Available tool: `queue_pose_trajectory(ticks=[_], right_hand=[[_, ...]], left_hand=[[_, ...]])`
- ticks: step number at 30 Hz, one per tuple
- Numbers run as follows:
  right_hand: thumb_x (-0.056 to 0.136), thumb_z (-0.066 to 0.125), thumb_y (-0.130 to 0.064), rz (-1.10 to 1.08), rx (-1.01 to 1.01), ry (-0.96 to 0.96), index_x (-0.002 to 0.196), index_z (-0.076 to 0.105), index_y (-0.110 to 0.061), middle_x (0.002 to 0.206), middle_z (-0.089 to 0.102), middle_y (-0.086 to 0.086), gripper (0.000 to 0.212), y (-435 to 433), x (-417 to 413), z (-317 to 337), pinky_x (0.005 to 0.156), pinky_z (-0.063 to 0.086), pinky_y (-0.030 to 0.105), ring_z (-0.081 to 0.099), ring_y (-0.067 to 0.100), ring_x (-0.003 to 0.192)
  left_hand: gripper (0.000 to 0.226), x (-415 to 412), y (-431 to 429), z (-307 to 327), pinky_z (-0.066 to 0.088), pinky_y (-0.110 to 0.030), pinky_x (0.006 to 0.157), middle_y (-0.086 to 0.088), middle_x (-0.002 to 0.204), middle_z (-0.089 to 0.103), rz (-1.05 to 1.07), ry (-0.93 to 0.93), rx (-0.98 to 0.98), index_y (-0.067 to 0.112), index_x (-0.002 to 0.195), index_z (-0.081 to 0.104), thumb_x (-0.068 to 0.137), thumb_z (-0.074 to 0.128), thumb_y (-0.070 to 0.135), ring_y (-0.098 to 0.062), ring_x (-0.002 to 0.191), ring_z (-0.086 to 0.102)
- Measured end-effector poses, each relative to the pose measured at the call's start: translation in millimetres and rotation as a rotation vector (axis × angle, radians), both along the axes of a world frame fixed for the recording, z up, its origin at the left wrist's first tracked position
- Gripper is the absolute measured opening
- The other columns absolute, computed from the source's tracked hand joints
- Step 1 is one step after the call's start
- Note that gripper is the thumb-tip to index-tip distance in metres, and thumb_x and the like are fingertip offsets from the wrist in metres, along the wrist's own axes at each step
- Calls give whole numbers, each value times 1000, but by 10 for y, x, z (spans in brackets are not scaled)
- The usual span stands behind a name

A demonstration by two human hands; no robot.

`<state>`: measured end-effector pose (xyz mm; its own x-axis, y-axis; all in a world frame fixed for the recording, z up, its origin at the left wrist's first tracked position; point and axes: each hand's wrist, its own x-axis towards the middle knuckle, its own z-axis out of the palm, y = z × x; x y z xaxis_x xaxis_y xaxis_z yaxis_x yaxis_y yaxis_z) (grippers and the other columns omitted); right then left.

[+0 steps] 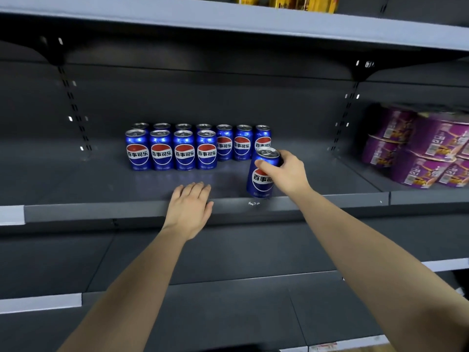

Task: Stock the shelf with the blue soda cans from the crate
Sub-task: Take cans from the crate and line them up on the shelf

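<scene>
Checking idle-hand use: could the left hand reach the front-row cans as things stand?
Probably yes. The left hand lies flat and empty on the shelf lip, with only bare shelf between it and the front-row cans. The right hand and held can are off to the side.

Even, cool light is cast from above; the back of the shelf (76,179) is left in shadow. Glints are seen on the tops of the blue cans (184,151). The purple packs (431,148) at right are blurred, and the edges are bowed.
</scene>
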<state>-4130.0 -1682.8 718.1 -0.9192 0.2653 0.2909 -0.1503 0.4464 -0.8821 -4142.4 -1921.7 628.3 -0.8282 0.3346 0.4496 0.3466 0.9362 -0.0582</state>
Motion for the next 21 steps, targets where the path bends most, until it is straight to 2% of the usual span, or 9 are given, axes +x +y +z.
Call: queue_pose_trajectory(ticks=[4, 8, 15, 18, 21], right_hand=[[77, 76, -34, -17, -6, -7, 112, 63, -18, 100, 68, -7, 40, -21, -197, -35, 66, 45, 13, 64, 5, 88], [77, 77, -35, -11, -5, -29, 115, 63, -17, 104, 68, -6, 45, -70, -361, -126, 75, 49, 19, 65, 9, 95], [76, 77, -35, 15, -11, -24, 108, 63, -23, 100, 68, -9, 37, -142, -563, -186, 72, 48, 16, 63, 0, 88], [76, 78, -38, 18, -12, -28, 119, 60, -20, 104, 67, -9, 51, -138, -673, -210, 81, 51, 22, 66, 8, 97], [75, 78, -41, -14, 1, -35, 132, 47, -21, 112, 59, -9, 68, -163, -777, -207, 89, 48, 27, 60, 12, 100]], left_hand=[[49, -140, -29, -17, 28, -44, 108, -8, 138, 52, 15, -27, 19, 14, 137, 49, 96, 40, 40, -26, 128, 46], [73, -248, -66, 3, 28, -43, 105, -9, 136, 53, 29, -34, 66, 18, 133, 53, 83, 17, 56, -27, 127, 45], [78, -457, -129, 48, 27, -42, 103, -6, 131, 54, 63, -46, 48, 20, 137, 48, 80, 11, 58, -25, 123, 45], [75, -475, -128, 9, 26, -42, 106, -2, 131, 54, 77, -50, 49, 22, 142, 41, 82, 11, 57, -23, 124, 45], [70, -465, -120, -13, 25, -41, 106, -1, 128, 57, 65, -28, 55, 22, 141, 44, 85, 16, 54, -21, 121, 48]])
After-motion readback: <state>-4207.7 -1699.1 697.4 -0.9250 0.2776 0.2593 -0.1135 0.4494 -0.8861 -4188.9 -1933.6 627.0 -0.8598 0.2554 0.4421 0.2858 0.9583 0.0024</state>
